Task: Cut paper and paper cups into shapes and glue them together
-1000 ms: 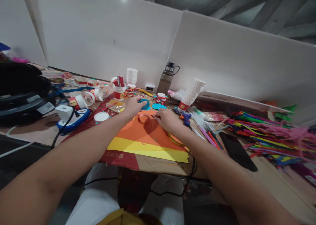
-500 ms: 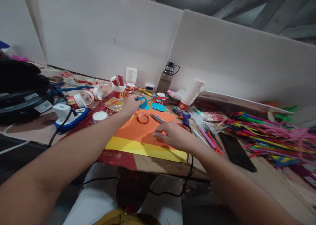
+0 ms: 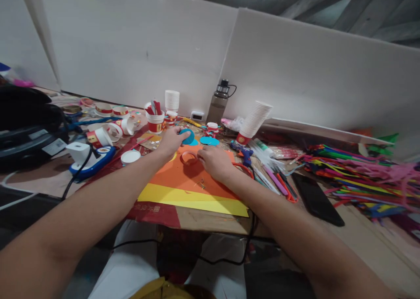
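Note:
My left hand is closed on a blue paper disc, pinched between thumb and fingers above the far edge of an orange paper sheet. More blue discs lie just past that sheet. On the orange paper rests a reddish-orange ring. My right hand is bent down at the ring's right side, fingertips close to its rim. Whether those fingers grip anything is hidden. Red-orange handles show to the right of this hand. Yellow paper sticks out under the orange sheet.
A glue gun, pens and a black phone lie to the right, beside colourful pipe cleaners. Stacked paper cups and a bottle stand behind. Leftward are a white lid and a blue power strip.
My right hand has moved forward and slightly left, from over the orange sheet's front to beside the ring, covering the scissors' blades. The left hand still holds the blue disc.

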Demonstrator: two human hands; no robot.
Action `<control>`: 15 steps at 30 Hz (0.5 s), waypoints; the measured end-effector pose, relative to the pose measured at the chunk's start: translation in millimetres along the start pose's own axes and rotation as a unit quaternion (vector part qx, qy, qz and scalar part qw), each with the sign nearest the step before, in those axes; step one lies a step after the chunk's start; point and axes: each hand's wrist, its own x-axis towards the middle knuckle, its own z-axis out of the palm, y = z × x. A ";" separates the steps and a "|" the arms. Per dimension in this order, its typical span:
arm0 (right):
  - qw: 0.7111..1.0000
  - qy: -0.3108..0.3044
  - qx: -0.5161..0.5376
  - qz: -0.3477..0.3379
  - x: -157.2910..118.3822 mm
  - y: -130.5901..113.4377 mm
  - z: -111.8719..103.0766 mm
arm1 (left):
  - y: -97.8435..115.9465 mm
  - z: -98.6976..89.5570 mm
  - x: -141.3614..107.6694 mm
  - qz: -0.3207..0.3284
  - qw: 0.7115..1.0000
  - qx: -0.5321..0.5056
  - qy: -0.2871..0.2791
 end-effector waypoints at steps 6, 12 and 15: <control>0.965 -0.010 0.263 0.018 -14.9 12.2 -25.9 | -2.5 -0.8 2.7 0.002 1.000 -0.008 0.007; 0.905 -0.152 0.387 -0.088 -32.2 16.7 -40.0 | -4.2 -1.8 3.8 -0.001 1.000 -0.025 0.007; 0.951 -0.096 0.288 -0.053 -39.2 6.4 -35.2 | -5.3 -2.1 4.5 -0.002 0.999 -0.039 0.007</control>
